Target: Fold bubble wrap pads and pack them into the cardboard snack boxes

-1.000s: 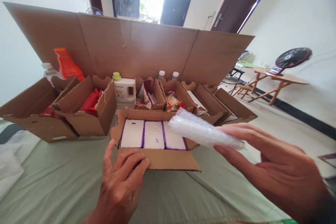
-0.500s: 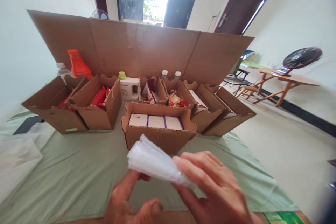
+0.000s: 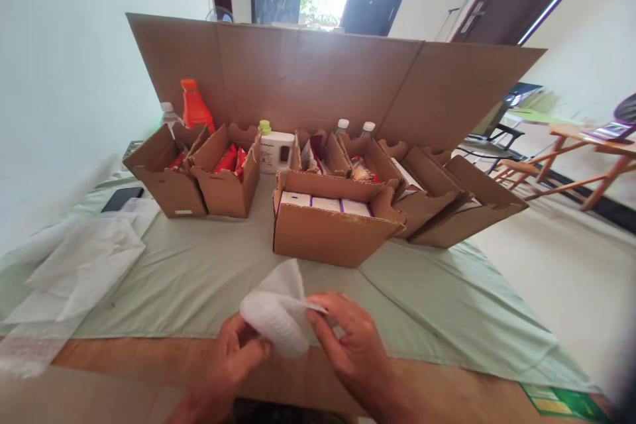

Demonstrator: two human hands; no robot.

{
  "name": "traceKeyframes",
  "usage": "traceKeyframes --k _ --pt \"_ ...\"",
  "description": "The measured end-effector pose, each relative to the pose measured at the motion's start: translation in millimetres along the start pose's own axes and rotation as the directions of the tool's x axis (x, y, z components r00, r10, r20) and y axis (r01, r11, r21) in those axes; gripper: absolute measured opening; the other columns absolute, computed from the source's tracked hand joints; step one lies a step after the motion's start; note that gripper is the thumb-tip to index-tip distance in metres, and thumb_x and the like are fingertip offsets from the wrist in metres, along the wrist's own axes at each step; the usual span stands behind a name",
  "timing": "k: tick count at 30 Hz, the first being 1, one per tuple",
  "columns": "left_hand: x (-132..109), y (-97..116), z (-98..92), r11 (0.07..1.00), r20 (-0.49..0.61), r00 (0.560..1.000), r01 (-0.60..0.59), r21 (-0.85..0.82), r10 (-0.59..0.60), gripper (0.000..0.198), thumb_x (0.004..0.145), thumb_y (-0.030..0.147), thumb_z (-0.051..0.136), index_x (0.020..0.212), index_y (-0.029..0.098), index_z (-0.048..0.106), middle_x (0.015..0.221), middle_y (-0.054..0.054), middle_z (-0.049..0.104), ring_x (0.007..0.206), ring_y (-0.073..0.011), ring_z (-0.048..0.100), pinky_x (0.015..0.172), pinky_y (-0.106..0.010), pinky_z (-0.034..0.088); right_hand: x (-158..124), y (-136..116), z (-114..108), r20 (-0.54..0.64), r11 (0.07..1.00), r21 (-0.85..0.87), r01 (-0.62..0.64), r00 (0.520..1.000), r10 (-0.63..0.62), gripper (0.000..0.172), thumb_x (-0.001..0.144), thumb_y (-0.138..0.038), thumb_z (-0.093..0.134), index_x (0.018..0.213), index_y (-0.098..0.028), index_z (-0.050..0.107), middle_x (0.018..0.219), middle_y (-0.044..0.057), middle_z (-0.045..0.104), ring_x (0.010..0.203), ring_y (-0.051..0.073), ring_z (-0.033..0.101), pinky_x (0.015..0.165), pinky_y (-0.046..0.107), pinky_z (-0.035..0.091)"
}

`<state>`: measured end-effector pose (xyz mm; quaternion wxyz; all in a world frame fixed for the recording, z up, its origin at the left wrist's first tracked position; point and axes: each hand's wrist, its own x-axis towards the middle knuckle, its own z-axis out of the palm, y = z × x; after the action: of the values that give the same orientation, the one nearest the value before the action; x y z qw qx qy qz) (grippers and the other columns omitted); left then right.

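Observation:
Between my two hands is a sheet of white, semi-clear packing wrap (image 3: 278, 318), probably bubble wrap or foam, partly folded and bulging. My left hand (image 3: 238, 351) is closed on its left side, thumb against the fingers. At the right edge my right hand (image 3: 348, 338) pinches a corner of the wrap between thumb and fingers. Just beyond them stands an open cardboard box (image 3: 328, 238) with white packs edged in purple (image 3: 325, 204) inside. Whether anything lies within the folds cannot be seen.
More cardboard boxes (image 3: 223, 195) hold red packets and other goods. A white jug (image 3: 271, 152) and an orange bottle (image 3: 195, 106) stand behind, before a cardboard panel (image 3: 318, 79). Clear plastic sheets (image 3: 89, 265) and a dark flat object (image 3: 122, 199) lie left on the green cloth (image 3: 199, 278).
The folded wrap has been partly opened out and brought lower, nearer the table's front edge. My left hand has closed on it. The camera view has shifted left.

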<state>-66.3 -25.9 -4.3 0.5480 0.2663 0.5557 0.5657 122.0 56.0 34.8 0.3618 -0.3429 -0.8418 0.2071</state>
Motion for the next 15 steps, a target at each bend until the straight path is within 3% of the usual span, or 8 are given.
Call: traceKeyframes --k 4,7,9,11,13,15 --pt "18 6 -43.5 0.991 -0.154 0.982 -0.117 -0.061 0.106 0.072 0.068 0.053 0.078 0.131 0.02 0.065 0.137 -0.014 0.067 0.13 -0.0383 0.059 0.11 -0.05 0.047 18 -12 -22 -0.125 0.994 0.003 -0.112 0.986 0.112 0.015 0.099 -0.029 0.057 0.095 -0.024 0.071 0.08 0.0 0.073 0.069 0.016 0.066 0.065 0.025 0.052" --pt "24 29 -59.8 0.933 -0.146 0.923 -0.344 0.11 0.357 0.075 0.077 0.051 0.074 0.144 0.022 0.055 0.155 -0.014 0.051 0.145 -0.0366 0.044 0.121 -0.053 0.032 34 -26 -32 -0.04 0.998 -0.046 -0.052 0.998 0.05 0.017 0.099 -0.028 0.057 0.09 -0.023 0.071 0.076 0.0 0.072 0.067 0.015 0.064 0.064 0.025 0.05" --pt "25 49 -54.8 0.823 -0.008 0.861 -0.484 0.298 0.509 0.074 0.08 0.045 0.075 0.147 0.026 0.052 0.159 -0.01 0.046 0.15 -0.035 0.036 0.125 -0.053 0.024 44 -35 -33 0.05 0.997 -0.071 0.033 0.998 -0.03 0.018 0.098 -0.026 0.056 0.089 -0.023 0.071 0.075 0.0 0.072 0.068 0.016 0.064 0.066 0.026 0.05" --pt "29 68 -40.6 0.704 0.177 0.818 -0.564 0.431 0.547 0.083 0.074 0.041 0.081 0.15 0.026 0.05 0.159 -0.01 0.047 0.149 -0.0358 0.038 0.123 -0.052 0.027 51 -43 -33 0.095 0.991 -0.079 0.103 0.991 -0.096 0.017 0.097 -0.024 0.056 0.091 -0.023 0.072 0.076 0.0 0.072 0.069 0.016 0.064 0.067 0.027 0.05" --pt "36 79 -25.4 0.651 0.322 0.813 -0.581 0.489 0.484 0.085 0.07 0.034 0.084 0.149 0.026 0.052 0.15 -0.01 0.057 0.139 -0.0353 0.051 0.116 -0.048 0.039 56 -47 -35 0.087 0.988 -0.084 0.13 0.989 -0.123 0.016 0.095 -0.022 0.056 0.094 -0.023 0.072 0.079 0.001 0.073 0.071 0.016 0.065 0.068 0.027 0.051" --pt "46 80 -16.6 0.682 0.433 0.836 -0.533 0.5 0.336 0.064 0.075 0.028 0.077 0.137 0.026 0.063 0.129 -0.007 0.071 0.12 -0.0306 0.064 0.103 -0.04 0.049 58 -47 -43 0.039 0.989 -0.093 0.112 0.993 -0.109 0.017 0.094 -0.021 0.056 0.094 -0.024 0.072 0.08 0.0 0.073 0.071 0.016 0.066 0.068 0.027 0.051"
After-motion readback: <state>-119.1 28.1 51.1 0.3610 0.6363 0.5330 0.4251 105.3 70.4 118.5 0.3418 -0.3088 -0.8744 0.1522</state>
